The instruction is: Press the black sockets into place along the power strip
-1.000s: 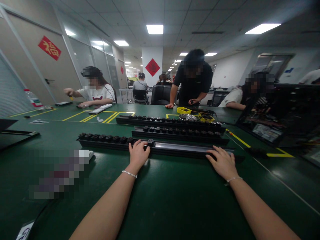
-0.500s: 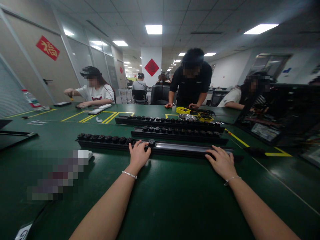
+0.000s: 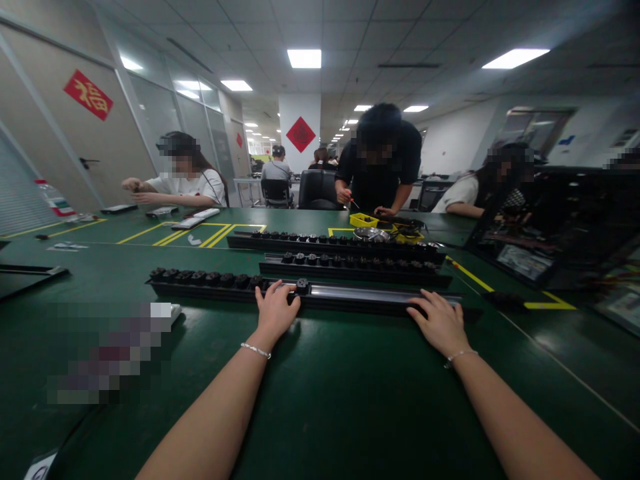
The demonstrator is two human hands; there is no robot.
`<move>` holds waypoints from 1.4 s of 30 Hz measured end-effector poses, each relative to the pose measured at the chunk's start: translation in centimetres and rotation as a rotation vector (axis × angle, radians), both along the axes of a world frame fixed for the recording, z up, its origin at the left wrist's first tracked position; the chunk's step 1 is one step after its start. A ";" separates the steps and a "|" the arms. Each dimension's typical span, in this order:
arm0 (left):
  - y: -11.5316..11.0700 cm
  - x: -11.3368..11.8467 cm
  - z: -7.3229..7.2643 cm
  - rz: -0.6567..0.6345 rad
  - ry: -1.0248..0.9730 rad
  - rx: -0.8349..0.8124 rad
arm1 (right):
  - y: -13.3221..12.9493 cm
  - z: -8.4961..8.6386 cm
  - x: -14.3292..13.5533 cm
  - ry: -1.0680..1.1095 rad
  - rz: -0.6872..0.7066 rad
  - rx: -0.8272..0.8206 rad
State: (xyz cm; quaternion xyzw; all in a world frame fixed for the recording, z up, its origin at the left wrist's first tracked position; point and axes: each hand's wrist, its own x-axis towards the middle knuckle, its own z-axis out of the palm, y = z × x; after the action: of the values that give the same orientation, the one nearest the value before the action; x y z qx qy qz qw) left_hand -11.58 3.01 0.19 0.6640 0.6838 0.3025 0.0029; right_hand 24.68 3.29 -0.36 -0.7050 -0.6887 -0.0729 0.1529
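A long black power strip [image 3: 200, 288] lies crosswise on the green table in front of me. Its left half carries a row of round black socket modules, and one single module [image 3: 302, 287] sits just right of my left hand. Bare, shiny channel shows farther right. My left hand [image 3: 277, 311] grips the strip near its middle, fingers over the top and thumb on the near side. At the strip's right end, my right hand [image 3: 441, 321] holds it in a similar way, fingers bent over the edge. Fingertips of both hands are partly hidden.
Two more black strips with sockets [image 3: 350, 267] lie behind. Beyond them are a yellow tray [image 3: 364, 220] and a metal dish [image 3: 371, 234]. A co-worker [image 3: 383, 153] leans over the far side; others sit left and right. A dark open case [image 3: 545, 233] stands at right.
The view has shifted slightly; both my hands stay on the strip. The co-worker opposite has raised a hand with a thin tool. The person at left has brought both hands together.
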 end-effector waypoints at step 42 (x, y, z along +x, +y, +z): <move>-0.4 0.5 0.2 -0.106 0.065 -0.014 | -0.1 0.0 -0.3 0.011 -0.005 -0.001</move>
State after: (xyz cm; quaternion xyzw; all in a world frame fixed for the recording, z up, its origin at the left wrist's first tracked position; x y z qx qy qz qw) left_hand -11.05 2.57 0.39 0.7087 0.6495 0.2755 0.0016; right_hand 24.35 3.14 -0.32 -0.7072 -0.6861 -0.0688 0.1562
